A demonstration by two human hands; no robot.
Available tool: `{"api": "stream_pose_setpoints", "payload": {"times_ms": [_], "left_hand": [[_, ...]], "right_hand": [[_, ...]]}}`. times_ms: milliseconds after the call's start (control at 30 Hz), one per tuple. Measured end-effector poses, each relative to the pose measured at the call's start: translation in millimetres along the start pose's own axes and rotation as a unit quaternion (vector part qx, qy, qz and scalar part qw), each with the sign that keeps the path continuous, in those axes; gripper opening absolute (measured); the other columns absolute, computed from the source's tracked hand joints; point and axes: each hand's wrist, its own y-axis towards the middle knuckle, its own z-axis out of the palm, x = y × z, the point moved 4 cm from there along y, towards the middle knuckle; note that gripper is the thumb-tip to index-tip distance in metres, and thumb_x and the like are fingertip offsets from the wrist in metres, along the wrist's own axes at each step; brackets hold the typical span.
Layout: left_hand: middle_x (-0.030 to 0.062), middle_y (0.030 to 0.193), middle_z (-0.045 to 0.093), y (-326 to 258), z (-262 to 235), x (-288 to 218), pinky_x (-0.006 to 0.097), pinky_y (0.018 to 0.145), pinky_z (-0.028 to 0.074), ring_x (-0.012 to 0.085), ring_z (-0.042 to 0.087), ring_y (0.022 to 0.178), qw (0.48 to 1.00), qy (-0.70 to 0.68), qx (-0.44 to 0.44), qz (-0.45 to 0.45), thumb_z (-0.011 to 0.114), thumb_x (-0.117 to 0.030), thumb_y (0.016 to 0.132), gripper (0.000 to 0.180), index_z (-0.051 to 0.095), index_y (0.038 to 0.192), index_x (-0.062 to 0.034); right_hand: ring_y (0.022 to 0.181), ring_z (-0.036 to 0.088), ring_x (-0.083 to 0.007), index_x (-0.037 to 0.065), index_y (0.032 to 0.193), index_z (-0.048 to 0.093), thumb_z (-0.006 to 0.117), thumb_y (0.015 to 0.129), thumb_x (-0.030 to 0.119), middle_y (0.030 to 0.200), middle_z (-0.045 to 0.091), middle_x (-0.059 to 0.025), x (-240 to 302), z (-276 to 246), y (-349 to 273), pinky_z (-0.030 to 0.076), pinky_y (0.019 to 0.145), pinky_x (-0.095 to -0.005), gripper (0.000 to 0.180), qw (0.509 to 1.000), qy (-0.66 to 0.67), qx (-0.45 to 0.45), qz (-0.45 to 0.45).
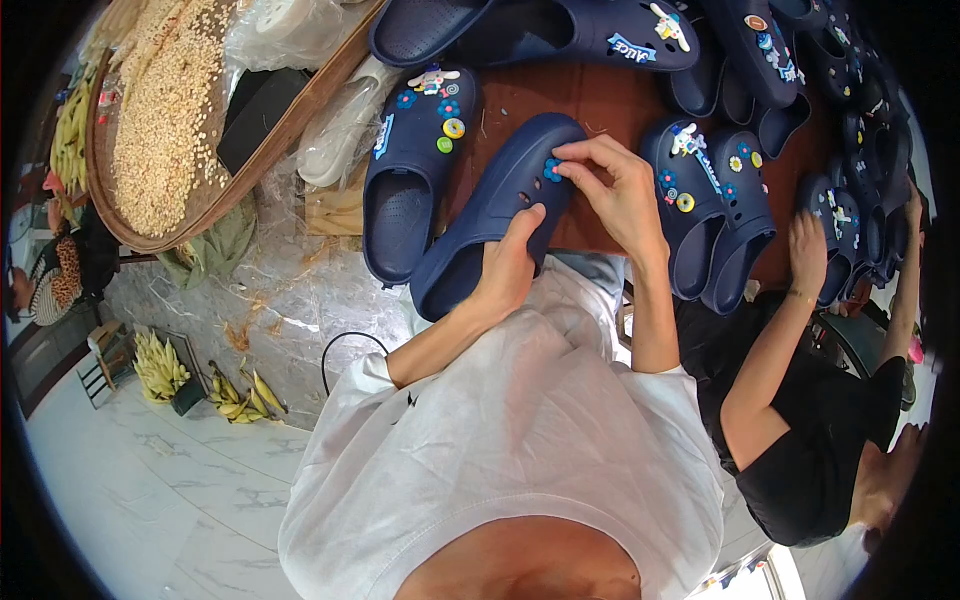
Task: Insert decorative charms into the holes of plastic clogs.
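pressing a small blue flower charm [552,169] into the top of a navy foam clog [500,215], a person in a white t-shirt [520,430] works at a dark reddish table [600,100]. the right hand [615,185] pinches the charm between narrowed fingertips against the perforated upper, while the left hand [510,265] wraps closed around the clog's heel end, thumb on top, steadying it. the clog lies tilted across the table's near edge, just in front of the person's chest.

the charm could slip or seat crooked if the soft, springy shoe flexes or twists under the push, and the clog, partly overhanging the edge, might slide off if the left hand's hold slackens.

beside it sits a finished clog [420,170], matte and rounded, studded with glossy flower and ring-shaped charms. more decorated clogs [710,215] crowd the right, where a co-worker's hand [808,250] rests on one. at left, a shallow woven tray [120,225] holds pale, grainy kernels.
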Motion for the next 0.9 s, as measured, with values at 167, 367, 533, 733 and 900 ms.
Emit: {"api": "stream_pose_setpoints", "payload": {"times_ms": [167,367,533,733,900], "left_hand": [[0.001,0.113,0.057,-2,-4,6,0.027,0.091,0.042,0.01,0.053,0.102,1.0,-0.003,-0.007,-0.011,0.06,-0.014,0.094,0.027,0.058,0.119,-0.0024],[0.0058,0.119,0.058,-1,-11,7,0.032,0.098,0.043,0.0167,0.056,0.109,0.999,0.036,-0.019,-0.015,0.059,-0.009,0.089,0.035,0.055,0.122,-0.0017],[0.0079,0.12,0.058,1,-15,9,0.034,0.099,0.043,0.0179,0.056,0.11,0.998,0.04,-0.027,-0.035,0.059,-0.006,0.086,0.038,0.054,0.124,0.0012],[0.0126,0.123,0.059,12,-15,-1,0.037,0.102,0.044,0.0225,0.058,0.113,0.996,-0.031,0.015,-0.084,0.056,-0.004,0.084,0.046,0.051,0.129,0.0046],[0.0142,0.124,0.059,9,-11,-4,0.038,0.102,0.045,0.0248,0.058,0.115,0.993,-0.053,0.007,-0.105,0.055,-0.004,0.083,0.048,0.049,0.131,0.0047]], "right_hand": [[0.08,0.065,-0.0242,0.003,0.089,0.071,0.075,0.079,0.006,0.084,0.065,-0.0081,6,-6,1,0.05,0.07,-0.0342,0.011,0.995,-0.098,-0.001,-0.035],[0.081,0.061,-0.028,0.004,0.084,0.068,0.074,0.078,0.008,0.081,0.061,-0.0083,6,-1,7,0.048,0.074,-0.0376,0.009,0.993,-0.104,0.023,-0.059],[0.086,0.059,-0.0276,0.004,0.088,0.064,0.073,0.079,0.008,0.086,0.06,-0.008,0,6,11,0.048,0.077,-0.0376,0.014,0.991,-0.113,0.044,-0.048],[0.092,0.058,-0.022,0.006,0.103,0.063,0.076,0.079,0.009,0.098,0.057,-0.0064,-13,14,7,0.047,0.079,-0.0338,0.028,0.999,-0.029,-0.002,-0.03],[0.097,0.057,-0.0183,0.008,0.112,0.063,0.082,0.078,0.016,0.104,0.057,-0.0054,-35,10,0,0.048,0.082,-0.031,0.04,0.997,0.009,-0.055,0.046]]}}
